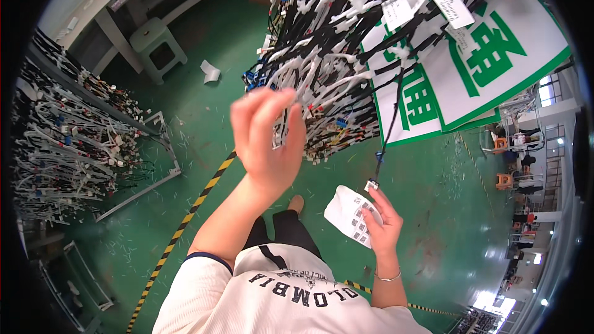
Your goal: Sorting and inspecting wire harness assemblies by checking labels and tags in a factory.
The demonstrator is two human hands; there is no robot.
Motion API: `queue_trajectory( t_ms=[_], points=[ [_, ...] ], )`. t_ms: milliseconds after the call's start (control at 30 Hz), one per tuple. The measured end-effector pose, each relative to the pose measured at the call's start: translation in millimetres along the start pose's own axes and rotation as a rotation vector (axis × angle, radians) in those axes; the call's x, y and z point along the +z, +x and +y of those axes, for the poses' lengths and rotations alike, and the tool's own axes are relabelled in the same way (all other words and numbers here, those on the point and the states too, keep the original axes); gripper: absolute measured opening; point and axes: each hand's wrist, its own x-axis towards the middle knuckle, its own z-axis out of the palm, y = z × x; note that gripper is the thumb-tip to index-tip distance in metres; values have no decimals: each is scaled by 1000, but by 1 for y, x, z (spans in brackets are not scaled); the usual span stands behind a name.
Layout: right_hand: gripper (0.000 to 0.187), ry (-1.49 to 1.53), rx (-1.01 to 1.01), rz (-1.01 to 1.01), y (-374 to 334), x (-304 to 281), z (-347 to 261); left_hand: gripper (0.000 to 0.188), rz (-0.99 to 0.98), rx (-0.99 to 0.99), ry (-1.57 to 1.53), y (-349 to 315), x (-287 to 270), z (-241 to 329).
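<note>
My left hand (267, 133) is raised with its fingers curled, in front of a hanging mass of wire harnesses (334, 80). Its fingertips overlap the white cables behind, so what they hold, if anything, cannot be made out. Lower and to the right, my right hand (383, 222) is closed on a white label sheet (348, 213) printed with rows of small square codes. Just above its fingertips is a small connector (372, 184) at the end of a black cable (391, 117) that hangs from the harnesses; whether the fingers touch it is unclear.
White signs with green characters (495, 55) hang at the upper right behind the harnesses. More harnesses (74, 142) hang from a rack at the left. A grey stool (158, 46) and scrap paper (210, 72) are on the green floor. Yellow-black tape (185, 216) runs along my left.
</note>
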Motion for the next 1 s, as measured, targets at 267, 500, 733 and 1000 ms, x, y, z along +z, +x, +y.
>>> queue_trajectory(
  t_ms=[267, 500, 733, 1000],
  points=[
    [49, 35, -10, -95, 0, 24, 9, 23, -105, -103, -58, 61, 8, -23],
    [49, -26, -25, -109, 18, 38, 33, 17, -558, -356, -285, 86, -61, -8],
    [34, 80, 87, -275, 16, 56, -11, 30, -1000, -1110, -808, 44, -108, -49],
    [40, 129, -164, -929, 13, 118, -75, 25, -786, -1453, -1093, 3, -91, -16]
  ],
)
